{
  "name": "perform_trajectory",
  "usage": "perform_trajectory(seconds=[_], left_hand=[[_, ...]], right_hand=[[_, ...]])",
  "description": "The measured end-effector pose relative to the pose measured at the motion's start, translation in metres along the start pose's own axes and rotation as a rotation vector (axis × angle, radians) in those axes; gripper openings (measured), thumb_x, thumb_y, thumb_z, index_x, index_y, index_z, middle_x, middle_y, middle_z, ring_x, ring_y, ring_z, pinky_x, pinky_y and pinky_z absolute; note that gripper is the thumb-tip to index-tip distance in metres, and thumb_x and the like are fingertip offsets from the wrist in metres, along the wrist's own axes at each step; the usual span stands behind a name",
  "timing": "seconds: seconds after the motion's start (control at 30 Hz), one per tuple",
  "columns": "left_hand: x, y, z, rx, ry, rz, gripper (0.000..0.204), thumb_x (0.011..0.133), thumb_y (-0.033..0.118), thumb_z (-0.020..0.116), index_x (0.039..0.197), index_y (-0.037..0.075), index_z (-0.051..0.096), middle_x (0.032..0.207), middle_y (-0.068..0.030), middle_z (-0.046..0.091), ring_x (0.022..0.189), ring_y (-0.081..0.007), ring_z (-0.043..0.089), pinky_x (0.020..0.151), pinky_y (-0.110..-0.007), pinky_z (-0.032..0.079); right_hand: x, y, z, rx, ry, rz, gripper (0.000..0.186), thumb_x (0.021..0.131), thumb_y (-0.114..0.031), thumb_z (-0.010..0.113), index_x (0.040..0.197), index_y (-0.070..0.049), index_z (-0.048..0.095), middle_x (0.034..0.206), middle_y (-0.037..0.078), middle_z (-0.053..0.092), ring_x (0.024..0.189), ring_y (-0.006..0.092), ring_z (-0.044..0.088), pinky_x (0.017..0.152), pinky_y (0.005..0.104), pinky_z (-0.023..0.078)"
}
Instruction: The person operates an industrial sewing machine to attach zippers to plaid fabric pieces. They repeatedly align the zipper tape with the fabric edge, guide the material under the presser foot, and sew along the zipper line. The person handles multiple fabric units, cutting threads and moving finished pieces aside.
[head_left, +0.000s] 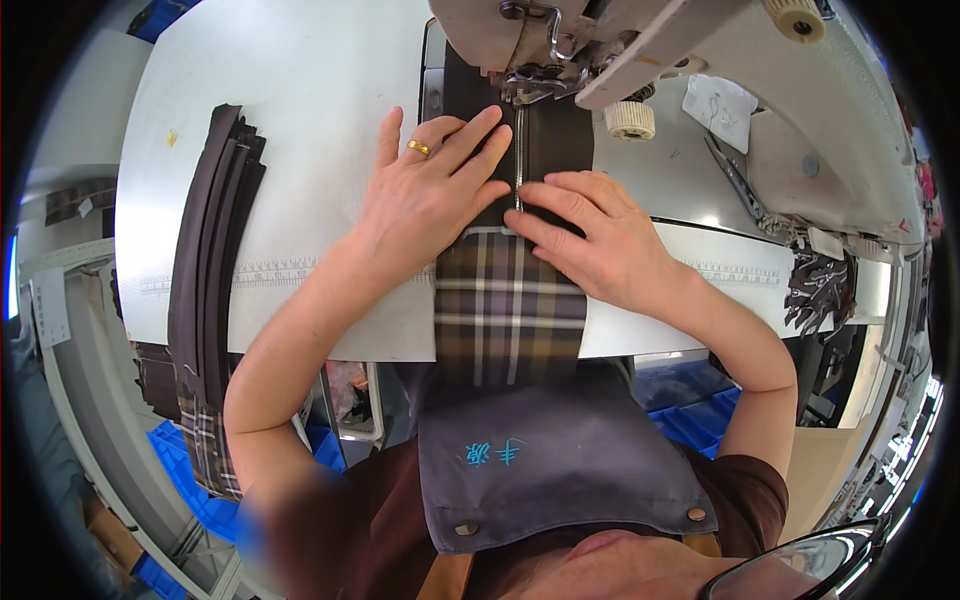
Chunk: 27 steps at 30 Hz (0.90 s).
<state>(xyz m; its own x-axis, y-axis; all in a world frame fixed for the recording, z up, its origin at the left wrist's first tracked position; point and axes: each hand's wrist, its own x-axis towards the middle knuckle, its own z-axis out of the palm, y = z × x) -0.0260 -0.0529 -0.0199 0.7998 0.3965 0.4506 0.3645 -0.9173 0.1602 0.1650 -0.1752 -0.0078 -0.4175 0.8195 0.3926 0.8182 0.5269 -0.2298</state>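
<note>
A dark brown fabric strip (562, 130) lies under the sewing machine's presser foot (522, 88), with a metal-toothed zipper (519, 150) running lengthwise along it. At its near end is a plaid cloth panel (510, 300) in brown, black and white, hanging over the table's front edge. My left hand (430, 185) lies on the dark fabric left of the zipper, fingers spread, a gold ring on one. My right hand (590, 225) rests its thumb and index fingertip on the zipper near the plaid seam, with the tips slightly apart; its other fingers are bent over the fabric.
A stack of dark fabric strips (210, 230) drapes over the table's left side. A ruler scale (290, 268) runs along the white table (300, 130). Thread snips (735, 180) lie at the right under the machine arm, near a heap of zipper sliders (820, 290). Blue bins (690, 420) sit below.
</note>
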Motion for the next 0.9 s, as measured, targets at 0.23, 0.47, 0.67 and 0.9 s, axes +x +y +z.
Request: perform_trajectory(seconds=[0.23, 0.47, 0.67, 0.9], left_hand=[[0.001, -0.004, -0.001, -0.046, 0.007, 0.002, 0.031, 0.082, 0.024, 0.069, 0.111, 0.012, 0.067, 0.122, 0.0031, 0.063, 0.105, -0.0174, 0.057, 0.105, -0.060, 0.028], [0.006, -0.008, 0.001, -0.057, 0.041, 0.007, 0.026, 0.082, 0.019, 0.068, 0.107, 0.011, 0.069, 0.117, 0.0029, 0.066, 0.102, -0.0184, 0.059, 0.104, -0.061, 0.028], [0.011, -0.010, 0.004, -0.046, 0.042, -0.019, 0.025, 0.085, 0.017, 0.066, 0.109, 0.010, 0.068, 0.120, 0.0038, 0.065, 0.103, -0.0195, 0.059, 0.103, -0.062, 0.029], [0.010, -0.012, 0.005, -0.128, 0.016, -0.083, 0.025, 0.086, 0.018, 0.066, 0.110, 0.012, 0.069, 0.120, 0.0054, 0.065, 0.105, -0.0186, 0.058, 0.105, -0.061, 0.025]], right_hand=[[0.010, 0.028, 0.005, 0.000, 0.016, -0.009, 0.049, 0.071, -0.010, 0.074, 0.119, -0.013, 0.064, 0.123, 0.005, 0.057, 0.112, 0.0284, 0.051, 0.093, 0.0396, 0.047], [0.025, 0.049, 0.010, -0.006, 0.109, 0.014, 0.035, 0.077, -0.013, 0.072, 0.111, -0.012, 0.066, 0.112, 0.006, 0.063, 0.095, 0.0267, 0.058, 0.082, 0.0368, 0.050], [0.023, 0.033, -0.013, 0.746, 0.086, 0.928, 0.019, 0.095, -0.017, 0.056, 0.109, -0.008, 0.065, 0.090, 0.007, 0.067, 0.069, 0.0129, 0.061, 0.060, 0.0264, 0.049], [0.039, 0.066, -0.024, 1.824, -0.005, 0.866, 0.019, 0.095, -0.017, 0.056, 0.101, 0.000, 0.060, 0.077, 0.005, 0.067, 0.054, 0.0059, 0.053, 0.051, 0.0191, 0.044]])
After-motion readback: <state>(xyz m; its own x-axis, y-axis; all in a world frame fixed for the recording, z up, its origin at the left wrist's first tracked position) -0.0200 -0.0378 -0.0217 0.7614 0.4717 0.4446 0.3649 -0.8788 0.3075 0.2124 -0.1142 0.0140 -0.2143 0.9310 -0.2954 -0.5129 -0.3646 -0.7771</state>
